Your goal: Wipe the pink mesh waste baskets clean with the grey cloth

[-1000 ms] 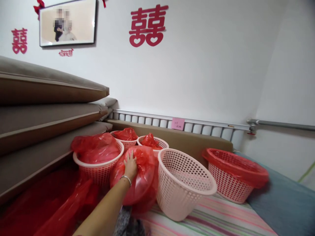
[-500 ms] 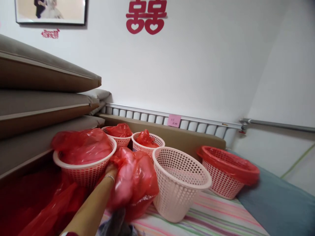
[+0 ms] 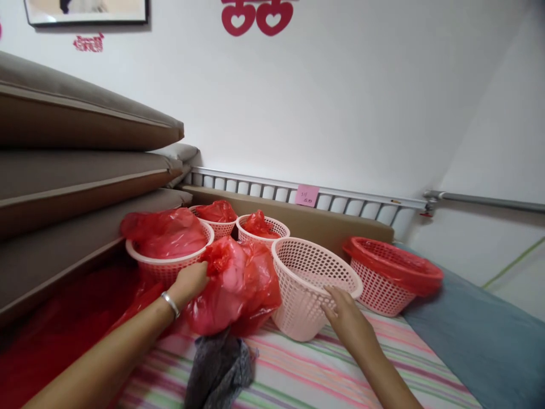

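The left hand (image 3: 191, 283) grips the red plastic bag (image 3: 251, 284) by its bunched top, likely to steady it, while the loosely open right hand (image 3: 347, 318) is at the rim of the pink perforated basket (image 3: 298, 315).

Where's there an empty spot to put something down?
The striped sheet is bare between the grey cloth and right hand; so is the blue cover beside the red-lined basket. It's crowded where the left hand grips the red plastic bag, among baskets.
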`<state>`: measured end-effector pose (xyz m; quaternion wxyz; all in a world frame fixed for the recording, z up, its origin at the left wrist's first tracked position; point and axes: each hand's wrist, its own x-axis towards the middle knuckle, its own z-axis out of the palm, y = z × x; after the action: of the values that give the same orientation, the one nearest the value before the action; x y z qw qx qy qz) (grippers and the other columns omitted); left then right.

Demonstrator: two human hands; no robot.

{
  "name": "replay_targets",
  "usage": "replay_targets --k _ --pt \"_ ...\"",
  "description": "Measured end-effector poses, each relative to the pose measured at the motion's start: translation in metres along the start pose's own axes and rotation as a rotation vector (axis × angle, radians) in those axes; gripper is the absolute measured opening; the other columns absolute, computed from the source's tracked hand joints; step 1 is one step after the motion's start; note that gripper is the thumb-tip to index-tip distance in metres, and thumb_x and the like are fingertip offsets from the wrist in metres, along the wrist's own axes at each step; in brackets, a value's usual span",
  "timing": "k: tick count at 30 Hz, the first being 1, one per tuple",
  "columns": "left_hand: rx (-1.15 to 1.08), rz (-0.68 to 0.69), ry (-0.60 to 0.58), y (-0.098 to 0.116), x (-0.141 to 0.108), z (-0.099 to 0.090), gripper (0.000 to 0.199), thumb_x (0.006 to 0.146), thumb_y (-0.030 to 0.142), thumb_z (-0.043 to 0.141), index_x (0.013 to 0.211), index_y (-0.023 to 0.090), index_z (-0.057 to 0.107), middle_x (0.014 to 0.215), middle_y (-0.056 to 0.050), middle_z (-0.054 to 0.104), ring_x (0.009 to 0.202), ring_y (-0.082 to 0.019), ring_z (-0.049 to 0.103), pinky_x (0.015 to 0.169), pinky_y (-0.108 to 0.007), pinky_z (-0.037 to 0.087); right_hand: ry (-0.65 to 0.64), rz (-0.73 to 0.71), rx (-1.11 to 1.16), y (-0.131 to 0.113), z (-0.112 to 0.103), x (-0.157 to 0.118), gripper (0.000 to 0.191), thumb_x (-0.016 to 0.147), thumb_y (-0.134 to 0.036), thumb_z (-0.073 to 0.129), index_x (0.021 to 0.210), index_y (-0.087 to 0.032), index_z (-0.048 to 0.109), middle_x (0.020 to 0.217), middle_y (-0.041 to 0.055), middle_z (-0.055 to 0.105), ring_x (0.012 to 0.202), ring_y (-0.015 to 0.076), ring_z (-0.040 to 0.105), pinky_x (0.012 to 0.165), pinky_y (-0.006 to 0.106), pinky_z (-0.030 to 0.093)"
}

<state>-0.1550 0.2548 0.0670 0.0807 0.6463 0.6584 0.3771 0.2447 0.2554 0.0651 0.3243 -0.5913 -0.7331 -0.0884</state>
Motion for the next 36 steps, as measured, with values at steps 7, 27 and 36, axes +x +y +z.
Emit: replay_targets --k 7,27,36 --pt "0.037 -0.018 -0.323 -0.001 -0.146 0.064 0.048 0.071 0.02 0.062 0.119 0.023 0.06 0.125 -0.007 0.061 0.118 -0.026 0.052 0.102 -0.034 0.037 0.002 0.046 -0.094 0.011 -0.037 -0.025 0.031 0.084 -0.035 0.033 0.09 -0.017 0.058 0.097 0.012 0.06 0.09 0.0242 0.057 0.079 0.037 0.044" --pt "-1.02 -0.598 -0.115 -0.061 -0.204 0.038 0.015 0.069 0.029 0.052 0.071 0.015 0.058 0.054 -0.001 0.063 0.047 -0.015 0.059 0.054 -0.029 0.05 0.194 -0.101 0.121 -0.054 -0.093 -0.185 0.021 0.085 -0.038 0.043 0.091 -0.024 0.058 0.095 0.0035 0.061 0.09 0.0183 0.061 0.079 0.028 0.049" --pt "-1.264 -0.667 0.078 -0.047 -0.178 0.047 0.027 0.057 0.019 0.064 0.082 0.016 0.057 0.06 0.002 0.068 0.049 -0.012 0.062 0.051 -0.022 0.048 0.168 -0.176 0.077 -0.043 -0.082 -0.195 0.03 0.088 -0.035 0.045 0.114 -0.024 0.054 0.126 0.0067 0.052 0.113 0.0214 0.054 0.094 0.035 0.048"
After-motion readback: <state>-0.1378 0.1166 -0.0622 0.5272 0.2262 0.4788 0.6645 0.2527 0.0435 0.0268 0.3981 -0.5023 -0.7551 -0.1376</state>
